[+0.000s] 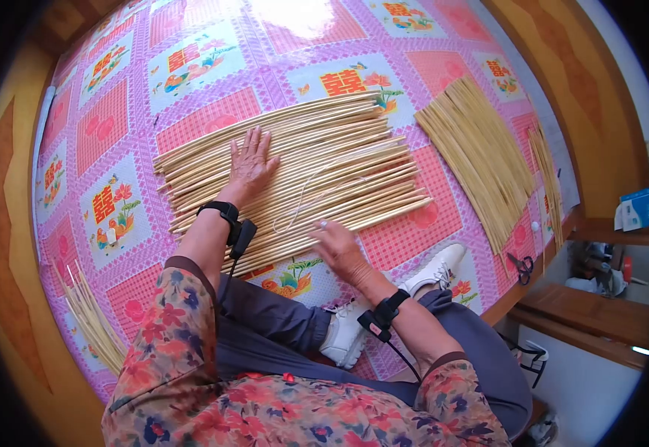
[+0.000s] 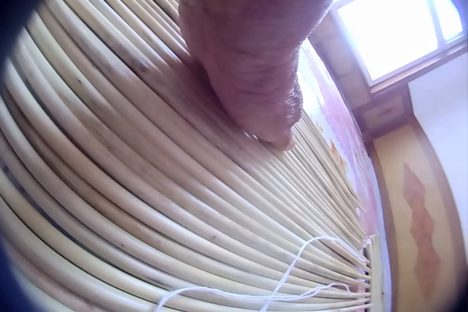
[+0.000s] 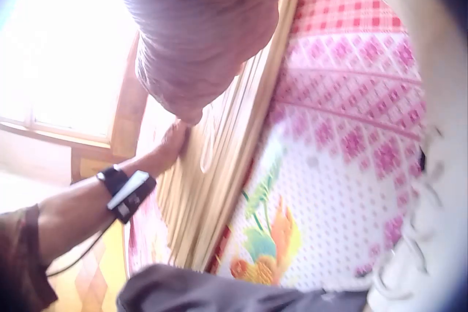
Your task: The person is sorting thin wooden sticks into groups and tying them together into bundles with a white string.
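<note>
A mat of pale, straw-coloured stalks [image 1: 324, 160] laid side by side spreads across the patterned sheet in the head view. My left hand [image 1: 252, 165] rests on its left part, fingers straight and slightly spread. A loose white string [image 1: 300, 201] loops over the stalks; in the left wrist view the same string [image 2: 292, 272] crosses them beyond the thumb. Along the mat's near edge is my right hand [image 1: 337, 249], its fingers loosely bent and nothing visible in them. Its thumb side [image 3: 212, 56] fills the upper part of the right wrist view.
A second bundle of flat stalks [image 1: 477, 160] lies to the right, with a thinner bundle [image 1: 546, 179] beyond it. Scissors [image 1: 520, 268] lie by the sheet's right edge. More thin stalks [image 1: 93, 316] are at the lower left. White shoes [image 1: 347, 331] rest near the mat's front edge.
</note>
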The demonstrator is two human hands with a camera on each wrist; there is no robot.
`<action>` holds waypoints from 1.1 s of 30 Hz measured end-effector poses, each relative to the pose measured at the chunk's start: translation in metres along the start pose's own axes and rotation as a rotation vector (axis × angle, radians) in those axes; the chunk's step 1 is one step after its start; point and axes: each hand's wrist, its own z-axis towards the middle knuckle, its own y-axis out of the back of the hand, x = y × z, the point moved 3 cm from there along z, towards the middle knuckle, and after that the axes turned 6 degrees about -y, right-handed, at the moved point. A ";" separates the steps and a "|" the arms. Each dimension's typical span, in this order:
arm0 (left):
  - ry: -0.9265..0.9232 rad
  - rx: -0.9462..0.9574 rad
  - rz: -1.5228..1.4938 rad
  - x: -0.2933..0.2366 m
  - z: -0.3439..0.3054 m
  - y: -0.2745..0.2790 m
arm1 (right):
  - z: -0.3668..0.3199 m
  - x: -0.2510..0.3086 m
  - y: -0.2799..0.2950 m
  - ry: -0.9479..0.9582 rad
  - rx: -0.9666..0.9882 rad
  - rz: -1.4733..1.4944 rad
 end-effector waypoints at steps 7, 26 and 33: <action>-0.165 -0.073 0.026 -0.016 -0.007 0.035 | 0.063 -0.069 0.071 -0.241 -0.200 -0.431; -0.328 -0.121 -1.148 -0.115 -0.052 0.148 | 0.104 0.060 0.149 -0.323 0.229 0.283; -0.328 0.105 -1.514 -0.114 -0.078 0.215 | 0.109 0.153 0.244 -0.064 -0.144 0.747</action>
